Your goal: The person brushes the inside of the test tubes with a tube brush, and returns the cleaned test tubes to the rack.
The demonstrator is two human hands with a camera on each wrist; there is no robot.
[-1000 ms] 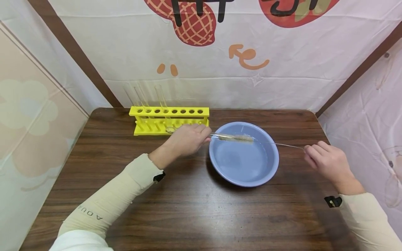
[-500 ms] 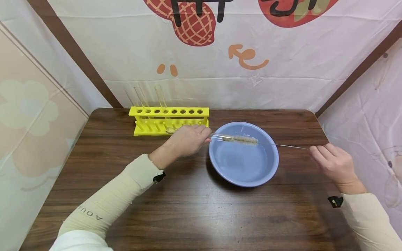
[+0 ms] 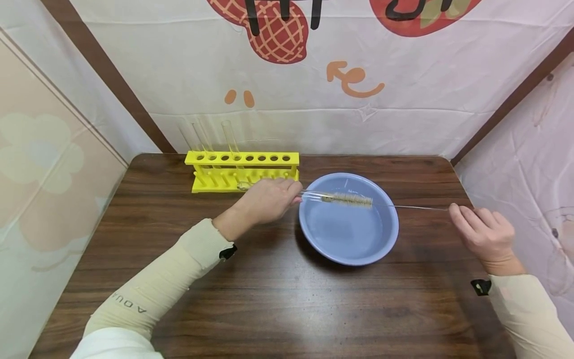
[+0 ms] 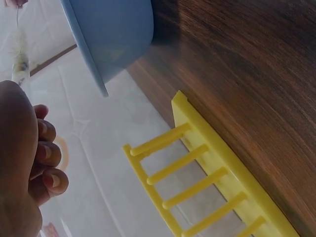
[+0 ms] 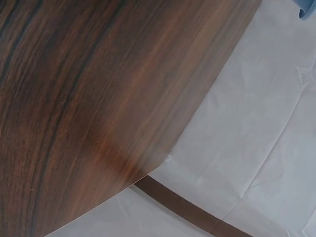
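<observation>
My left hand (image 3: 269, 200) grips a clear glass test tube (image 3: 313, 196), held nearly level in front of the rack and reaching over the basin. One end shows left of the hand; the hand hides the middle. A test tube brush (image 3: 354, 200) with pale bristles has its tip inside the tube's right end, and most of its bristles lie outside. Out to the right, my right hand (image 3: 486, 233) pinches the thin wire handle (image 3: 417, 207). The left wrist view shows curled left fingers (image 4: 48, 153) and the blurred brush (image 4: 20, 57); the right wrist view shows no hand.
Below the tube and brush stands a blue basin (image 3: 347, 262) holding water. A yellow rack (image 3: 269, 162) at the back left carries three upright test tubes, one of them this tube (image 3: 229, 137). The wooden table (image 3: 287, 309) meets a printed cloth (image 3: 403, 129) behind.
My right hand has moved right, drawing the brush partly out of the tube, so more bristles show. The left hand and tube have stayed in place.
</observation>
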